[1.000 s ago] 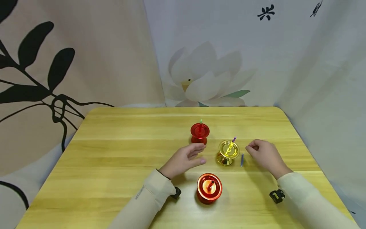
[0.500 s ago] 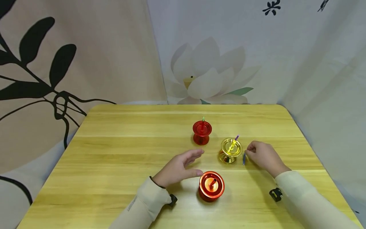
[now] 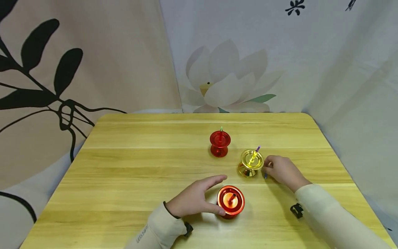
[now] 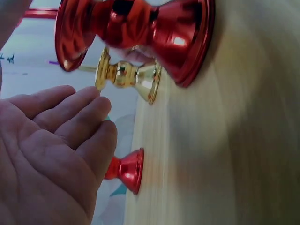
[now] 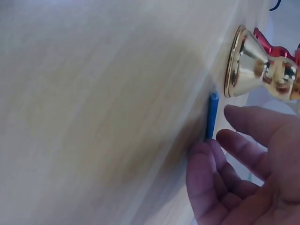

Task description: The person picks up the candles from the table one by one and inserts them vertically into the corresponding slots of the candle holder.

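My left hand (image 3: pixel 194 197) curves beside the nearest red candle holder (image 3: pixel 230 200), thumb at its rim and fingers spread behind it. In the left wrist view the palm (image 4: pixel 42 154) faces this red holder, fingers extended. My right hand (image 3: pixel 284 169) is low on the table beside the gold candle holder (image 3: pixel 248 170). Under its fingers lies a small blue candle (image 5: pixel 212 115), partly hidden. Thumb and forefinger are apart, tips close over the candle; the other fingers curl at its far end. A purple-tipped candle (image 3: pixel 257 149) leans in the gold holder.
Another red candle holder (image 3: pixel 219 149) stands farther back, with a green-tipped candle (image 3: pixel 221 129) in it. The wooden table (image 3: pixel 140 166) reaches back to a printed curtain (image 3: pixel 124 62). The gold holder stands right next to my right fingers.
My left hand has moved nearer and now reaches round the front red holder. My right hand has moved left and down over the blue candle, which stays on the table.
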A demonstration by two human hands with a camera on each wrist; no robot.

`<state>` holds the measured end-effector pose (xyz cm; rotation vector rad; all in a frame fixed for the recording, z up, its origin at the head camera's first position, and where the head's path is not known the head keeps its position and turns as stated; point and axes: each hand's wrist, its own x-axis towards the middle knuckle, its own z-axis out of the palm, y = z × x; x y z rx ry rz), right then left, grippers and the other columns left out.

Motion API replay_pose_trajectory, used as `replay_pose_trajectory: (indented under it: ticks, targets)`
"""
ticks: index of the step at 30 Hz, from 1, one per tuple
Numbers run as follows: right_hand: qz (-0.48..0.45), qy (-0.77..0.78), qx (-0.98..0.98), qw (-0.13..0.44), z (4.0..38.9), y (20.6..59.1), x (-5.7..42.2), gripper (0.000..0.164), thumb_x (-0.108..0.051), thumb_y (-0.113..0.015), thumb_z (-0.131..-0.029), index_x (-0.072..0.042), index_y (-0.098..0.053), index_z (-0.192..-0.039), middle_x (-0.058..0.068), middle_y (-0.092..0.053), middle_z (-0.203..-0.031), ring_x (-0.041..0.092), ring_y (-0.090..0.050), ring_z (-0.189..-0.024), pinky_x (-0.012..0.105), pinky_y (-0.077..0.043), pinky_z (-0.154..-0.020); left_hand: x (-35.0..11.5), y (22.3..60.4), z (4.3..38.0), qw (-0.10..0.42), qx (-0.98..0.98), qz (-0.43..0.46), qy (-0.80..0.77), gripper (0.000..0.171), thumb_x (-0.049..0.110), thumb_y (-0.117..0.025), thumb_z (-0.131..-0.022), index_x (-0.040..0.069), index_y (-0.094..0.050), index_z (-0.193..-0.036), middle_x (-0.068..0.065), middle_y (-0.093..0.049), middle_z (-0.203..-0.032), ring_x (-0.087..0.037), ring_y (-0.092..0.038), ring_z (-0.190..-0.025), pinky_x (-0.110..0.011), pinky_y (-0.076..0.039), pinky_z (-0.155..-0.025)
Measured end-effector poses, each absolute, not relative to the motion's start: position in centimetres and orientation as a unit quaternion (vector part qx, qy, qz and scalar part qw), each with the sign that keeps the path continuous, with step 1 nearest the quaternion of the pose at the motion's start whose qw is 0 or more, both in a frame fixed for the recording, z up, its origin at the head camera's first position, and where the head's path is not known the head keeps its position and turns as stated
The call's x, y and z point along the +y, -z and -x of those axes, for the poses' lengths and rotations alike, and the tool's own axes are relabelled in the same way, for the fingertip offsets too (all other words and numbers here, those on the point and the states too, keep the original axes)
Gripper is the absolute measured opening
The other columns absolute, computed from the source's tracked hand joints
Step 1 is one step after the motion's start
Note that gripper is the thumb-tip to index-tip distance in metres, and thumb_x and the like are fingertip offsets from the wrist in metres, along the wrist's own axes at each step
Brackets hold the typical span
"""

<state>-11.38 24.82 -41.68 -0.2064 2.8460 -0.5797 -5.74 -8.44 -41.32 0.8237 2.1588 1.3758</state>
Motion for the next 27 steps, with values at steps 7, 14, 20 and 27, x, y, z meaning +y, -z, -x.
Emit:
replay_pose_trajectory:
  ticks: [7, 14, 20, 27]
  targets:
    - [0.069, 0.194, 0.971, 0.119, 11.4, 41.7, 24.7, 0.015, -0.014, -0.072, -0.090, -0.005, -0.066, -0.100, 0.003, -0.067, -0.082, 0.021, -0.061, -0.073, 0.044, -0.052, -0.068, -7.2, 41.8, 5.3, 0.230, 0.785, -0.320, -0.479, 0.097, 0.035, -0.089, -0.077, 0.018, -0.036, -0.156, 0.004, -0.042, -0.156, -0.011, -0.039, -0.142, -0.035, -0.033, -0.117]
    - [0.066, 0.192, 0.971, 0.126, 11.1, 41.7, 24.7, 0.023, -0.007, -0.071, -0.085, 0.002, -0.068, -0.106, 0.009, -0.071, -0.091, 0.029, -0.067, -0.086, 0.051, -0.055, -0.079, -6.8, 42.1, 5.4, 0.237, 0.777, -0.340, -0.474, 0.088, 0.033, -0.086, -0.081, 0.022, -0.038, -0.155, 0.005, -0.050, -0.148, -0.007, -0.047, -0.132, -0.031, -0.040, -0.111]
    - [0.068, 0.185, 0.971, 0.136, 10.8, 41.4, 24.5, 0.018, -0.010, -0.072, -0.083, -0.001, -0.075, -0.099, 0.006, -0.072, -0.089, 0.022, -0.064, -0.081, 0.049, -0.055, -0.077, -6.8, 42.1, 5.4, 0.238, 0.779, -0.339, -0.470, 0.086, 0.034, -0.086, -0.082, 0.025, -0.040, -0.154, 0.010, -0.053, -0.143, -0.006, -0.049, -0.129, -0.029, -0.042, -0.109]
    - [0.041, 0.235, 0.963, 0.122, 9.8, 41.1, 24.6, 0.014, -0.015, -0.069, -0.089, -0.003, -0.070, -0.097, 0.003, -0.068, -0.088, 0.019, -0.061, -0.079, 0.040, -0.052, -0.071, -6.8, 42.1, 5.5, 0.247, 0.781, -0.333, -0.468, 0.085, 0.034, -0.085, -0.082, 0.024, -0.041, -0.154, 0.010, -0.052, -0.144, -0.005, -0.049, -0.129, -0.028, -0.043, -0.107]
